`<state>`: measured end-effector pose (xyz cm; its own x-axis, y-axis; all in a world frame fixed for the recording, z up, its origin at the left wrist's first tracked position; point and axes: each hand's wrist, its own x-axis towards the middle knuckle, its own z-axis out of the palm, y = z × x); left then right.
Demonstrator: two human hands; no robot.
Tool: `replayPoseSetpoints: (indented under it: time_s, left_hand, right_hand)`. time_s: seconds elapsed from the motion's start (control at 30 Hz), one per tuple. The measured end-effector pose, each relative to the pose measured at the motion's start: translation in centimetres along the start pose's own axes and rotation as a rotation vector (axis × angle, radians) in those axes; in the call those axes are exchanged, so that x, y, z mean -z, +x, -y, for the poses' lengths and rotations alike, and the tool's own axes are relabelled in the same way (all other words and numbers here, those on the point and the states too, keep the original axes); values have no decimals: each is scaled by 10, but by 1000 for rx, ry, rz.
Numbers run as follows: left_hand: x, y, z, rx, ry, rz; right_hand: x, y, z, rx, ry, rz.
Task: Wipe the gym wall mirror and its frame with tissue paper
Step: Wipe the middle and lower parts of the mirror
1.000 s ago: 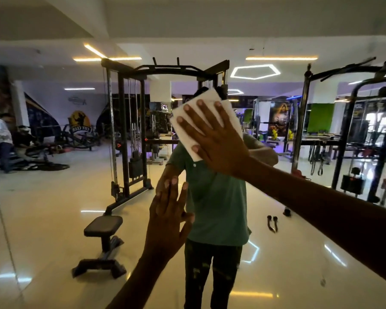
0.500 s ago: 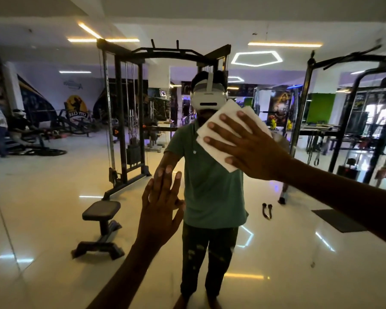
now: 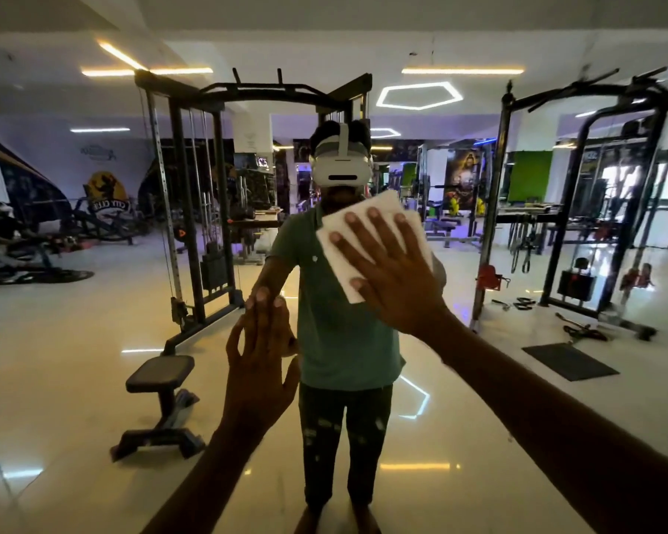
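Flat right hand (image 3: pixel 392 279) presses tissue (image 3: pixel 367 225) on mirror (image 3: pixel 74 379).

Matt white tissue paper (image 3: pixel 371 240) lies on the smooth, glossy mirror (image 3: pixel 74 379).

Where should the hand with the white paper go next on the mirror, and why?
Probably slide the right hand sideways, keeping the tissue paper flat on the mirror. Its straight fingers press it at one spot only, with wide glass around it unwiped, while the left hand braces flat below.
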<state>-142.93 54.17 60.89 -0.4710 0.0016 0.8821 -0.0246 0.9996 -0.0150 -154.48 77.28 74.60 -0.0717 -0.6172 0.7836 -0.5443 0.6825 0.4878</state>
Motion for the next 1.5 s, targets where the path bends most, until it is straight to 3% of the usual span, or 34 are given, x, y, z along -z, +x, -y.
replayPoseSetpoints:
  time_s: [0.17,0.3,0.43,0.53,0.6,0.77,0.93,1.0,1.07,1.13,1.2,1.27,1.33,1.43,1.5]
  left_hand:
    - [14,44,-53,-27,-80,17]
    - [12,60,-64,-16,2,79]
    - [4,56,-56,-30,30,106]
    - [2,55,-55,-44,67,82]
    - [1,53,-55,-31,93,66]
    - [5,71,-98,-44,-29,-10]
    - [0,106,-131,-92,12,2]
    - [-3,105,-124,-130,71,18]
    - [-5,103,-117,-169,83,6]
    - [-6,102,-112,-174,85,16]
    - [-9,102,-112,-170,82,23]
    - [-10,102,-112,-166,72,31]
    - [-10,102,-112,-165,67,21]
    - [-10,101,-116,-159,70,1]
    - [-9,101,-120,-160,111,-1]
  right_hand:
    - [2,-90,-35,-525,25,-43]
    - [-1,-43,-1,-802,65,-111]
    - [-4,10,20,-432,60,-82]
    - [1,-1,-13,-134,54,-39]
    - [4,-34,-47,-126,17,-17]
    - [15,-123,-109,-507,10,-79]
    - [0,-89,-64,-985,5,-190]
    - [-7,-75,-38,-825,42,-146]
    - [-9,-77,-31,-444,74,-57]
    - [-2,-80,-60,-107,49,1]
    - [9,-85,-106,50,-27,53]
    - [18,-102,-148,-71,-57,10]
    - [21,-121,-165,-352,-53,-94]
    - [5,-112,-129,-898,-66,-190]
    - [1,-82,-84,-1085,-11,-222]
